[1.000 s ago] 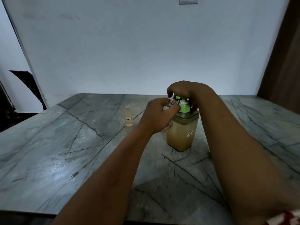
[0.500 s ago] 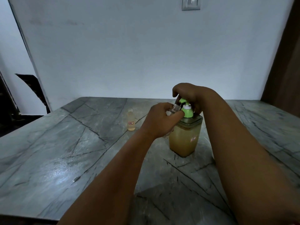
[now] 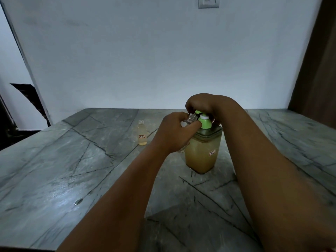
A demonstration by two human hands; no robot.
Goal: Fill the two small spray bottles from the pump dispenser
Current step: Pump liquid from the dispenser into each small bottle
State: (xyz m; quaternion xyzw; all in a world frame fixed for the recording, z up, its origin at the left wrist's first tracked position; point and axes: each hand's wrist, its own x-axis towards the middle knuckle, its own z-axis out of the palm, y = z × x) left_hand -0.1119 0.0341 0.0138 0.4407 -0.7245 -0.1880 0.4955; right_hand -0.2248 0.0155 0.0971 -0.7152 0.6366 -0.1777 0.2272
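A square pump dispenser (image 3: 201, 153) full of yellowish liquid, with a green pump head, stands on the grey marble table (image 3: 72, 170). My right hand (image 3: 203, 104) lies curled over the pump head from above. My left hand (image 3: 174, 131) grips a small clear spray bottle (image 3: 190, 118), its open threaded neck held up at the green spout; most of that bottle is hidden by my fingers. A second small bottle (image 3: 142, 133), uncapped and holding yellowish liquid, stands apart to the left with a small label on it.
A white wall rises behind the table's far edge, with a switch plate (image 3: 208, 2) high up. A brown door or panel (image 3: 316, 70) stands at the right. A dark object (image 3: 29, 99) lies beyond the table's left edge.
Both hands stay at the dispenser. The pump head has risen a little under my right hand, showing its white collar. The view has tilted up slightly.
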